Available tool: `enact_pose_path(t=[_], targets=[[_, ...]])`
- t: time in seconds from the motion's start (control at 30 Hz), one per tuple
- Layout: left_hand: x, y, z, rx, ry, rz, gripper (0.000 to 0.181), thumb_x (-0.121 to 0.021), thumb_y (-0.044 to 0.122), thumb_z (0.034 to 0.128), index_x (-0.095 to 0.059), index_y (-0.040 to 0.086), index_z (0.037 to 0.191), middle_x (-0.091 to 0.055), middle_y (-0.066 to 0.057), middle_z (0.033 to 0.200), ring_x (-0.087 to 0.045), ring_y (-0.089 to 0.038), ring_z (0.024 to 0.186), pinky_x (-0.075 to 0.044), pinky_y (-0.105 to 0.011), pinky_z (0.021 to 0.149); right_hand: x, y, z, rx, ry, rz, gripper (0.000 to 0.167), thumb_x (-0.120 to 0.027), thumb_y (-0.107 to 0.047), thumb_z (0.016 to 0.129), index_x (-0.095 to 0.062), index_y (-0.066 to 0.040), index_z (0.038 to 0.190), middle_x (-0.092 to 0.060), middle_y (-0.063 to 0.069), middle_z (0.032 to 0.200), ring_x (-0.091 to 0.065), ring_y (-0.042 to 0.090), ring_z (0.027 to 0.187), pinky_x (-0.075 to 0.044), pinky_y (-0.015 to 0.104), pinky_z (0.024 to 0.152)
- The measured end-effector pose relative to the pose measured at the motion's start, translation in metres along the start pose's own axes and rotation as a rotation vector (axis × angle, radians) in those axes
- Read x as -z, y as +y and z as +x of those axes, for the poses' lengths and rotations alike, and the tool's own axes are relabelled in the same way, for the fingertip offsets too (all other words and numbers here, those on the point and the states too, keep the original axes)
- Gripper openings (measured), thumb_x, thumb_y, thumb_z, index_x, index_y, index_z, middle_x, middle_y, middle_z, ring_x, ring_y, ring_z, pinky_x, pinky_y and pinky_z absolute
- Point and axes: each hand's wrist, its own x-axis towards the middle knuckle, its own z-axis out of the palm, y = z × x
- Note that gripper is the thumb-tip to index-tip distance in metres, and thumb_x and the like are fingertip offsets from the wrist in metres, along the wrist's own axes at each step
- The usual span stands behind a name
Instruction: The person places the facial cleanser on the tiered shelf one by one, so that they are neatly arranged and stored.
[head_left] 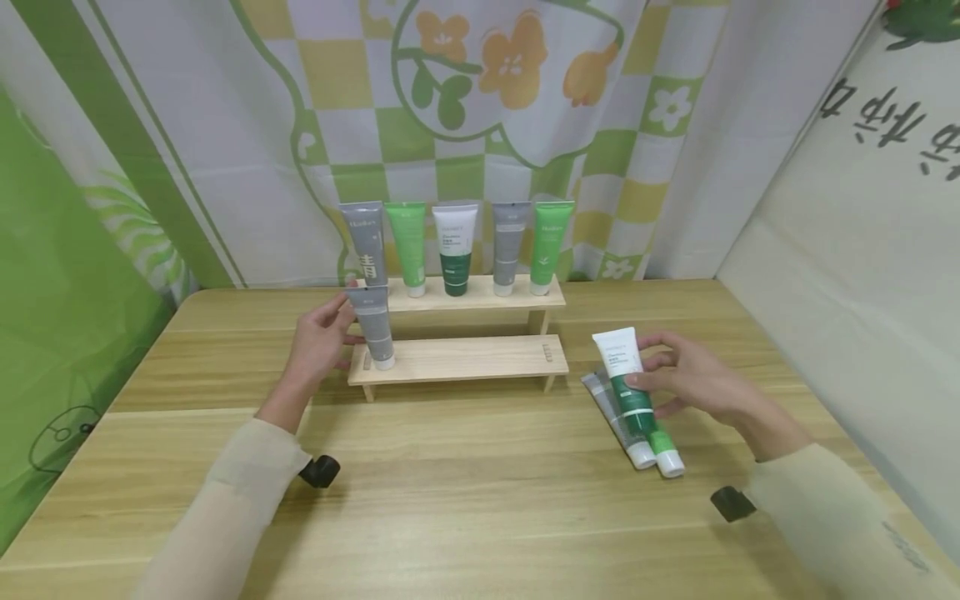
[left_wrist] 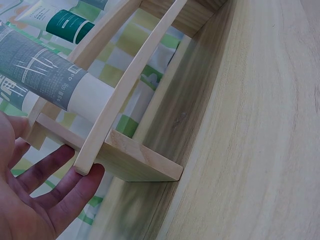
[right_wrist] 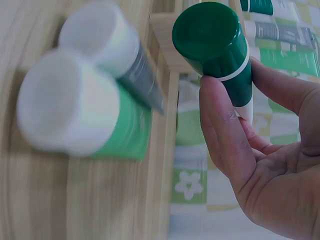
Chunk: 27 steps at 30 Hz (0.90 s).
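Note:
My right hand [head_left: 693,375] pinches a white and dark green squeeze tube [head_left: 624,379] between thumb and fingers; in the right wrist view its green cap [right_wrist: 207,32] tilts toward the camera. Beneath it on the table lie a grey tube [head_left: 618,421] and a bright green tube [head_left: 666,450], side by side. My left hand [head_left: 318,337] is at the left end of the two-step wooden rack [head_left: 472,360], its fairly straight fingers [left_wrist: 82,187] touching the lower step's edge. A grey tube [head_left: 374,329] stands cap-down on that step, beside this hand.
Along the upper step stand several tubes: a large grey one [head_left: 365,246], a green one [head_left: 407,250], a white-green one [head_left: 455,250], another grey one [head_left: 509,250] and another green one [head_left: 552,250]. A patterned curtain [head_left: 465,175] hangs behind the table [head_left: 450,500].

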Motion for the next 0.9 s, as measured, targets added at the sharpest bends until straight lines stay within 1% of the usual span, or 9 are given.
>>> enact_pose_path(t=[0.13, 0.3, 0.4, 0.53, 0.67, 0.8, 0.9], targets=[[0.000, 0.000, 0.000, -0.005, 0.003, 0.005, 0.056, -0.049, 0.050, 0.1036, -0.037, 0.031, 0.155, -0.054, -0.021, 0.143, -0.067, -0.033, 0.102, -0.062, -0.039, 0.063, -0.011, -0.010, 0.006, 0.027, -0.001, -0.001, 0.071, -0.073, -0.015, 0.094, -0.029, 0.003, 0.147, -0.053, 0.026, 0.119, -0.065, 0.028, 0.089, -0.062, 0.050, 0.072], [0.000, 0.000, 0.001, 0.001, 0.009, 0.004, 0.054, -0.049, 0.047, 0.1048, -0.037, 0.030, 0.155, -0.054, -0.022, 0.142, -0.068, -0.033, 0.101, -0.062, -0.039, 0.063, -0.026, -0.024, 0.016, 0.079, 0.007, 0.001, 0.069, -0.073, -0.014, 0.094, -0.030, 0.003, 0.146, -0.055, 0.027, 0.118, -0.066, 0.028, 0.088, -0.062, 0.050, 0.070], [0.000, -0.001, 0.001, 0.004, 0.010, -0.001, 0.053, -0.049, 0.046, 0.1053, -0.038, 0.030, 0.155, -0.054, -0.023, 0.142, -0.068, -0.033, 0.100, -0.062, -0.041, 0.064, -0.036, -0.032, 0.023, 0.117, 0.013, 0.018, 0.067, -0.073, -0.012, 0.094, -0.031, 0.004, 0.144, -0.056, 0.027, 0.116, -0.066, 0.030, 0.088, -0.061, 0.052, 0.070], [-0.001, 0.001, 0.001, 0.001, 0.005, 0.000, 0.054, -0.049, 0.047, 0.1050, -0.037, 0.030, 0.155, -0.055, -0.022, 0.141, -0.068, -0.032, 0.099, -0.062, -0.045, 0.066, -0.050, -0.044, 0.031, 0.151, 0.026, 0.052, 0.065, -0.074, -0.009, 0.093, -0.033, 0.002, 0.142, -0.057, 0.027, 0.115, -0.067, 0.031, 0.087, -0.061, 0.054, 0.071], [0.000, 0.004, 0.000, 0.000, -0.008, 0.003, 0.056, -0.048, 0.049, 0.1048, -0.035, 0.031, 0.156, -0.053, -0.023, 0.143, -0.067, -0.036, 0.102, -0.062, -0.046, 0.067, -0.065, -0.055, 0.040, 0.193, 0.037, 0.099, 0.062, -0.073, -0.003, 0.092, -0.034, 0.001, 0.140, -0.055, 0.027, 0.115, -0.067, 0.033, 0.090, -0.061, 0.055, 0.072], [-0.001, 0.004, 0.000, 0.008, -0.016, -0.005, 0.058, -0.047, 0.050, 0.1044, -0.035, 0.028, 0.157, -0.051, -0.023, 0.145, -0.064, -0.043, 0.107, -0.061, -0.046, 0.068, -0.080, -0.066, 0.049, 0.228, 0.041, 0.150, 0.060, -0.072, 0.003, 0.091, -0.034, 0.001, 0.137, -0.054, 0.026, 0.117, -0.066, 0.033, 0.095, -0.061, 0.052, 0.072], [-0.002, 0.005, 0.000, 0.015, -0.010, -0.004, 0.062, -0.047, 0.056, 0.1024, -0.036, 0.027, 0.156, -0.051, -0.023, 0.145, -0.063, -0.045, 0.110, -0.061, -0.047, 0.070, -0.091, -0.073, 0.054, 0.259, 0.055, 0.169, 0.057, -0.071, 0.006, 0.090, -0.035, 0.000, 0.134, -0.055, 0.025, 0.116, -0.066, 0.033, 0.097, -0.062, 0.050, 0.071]])
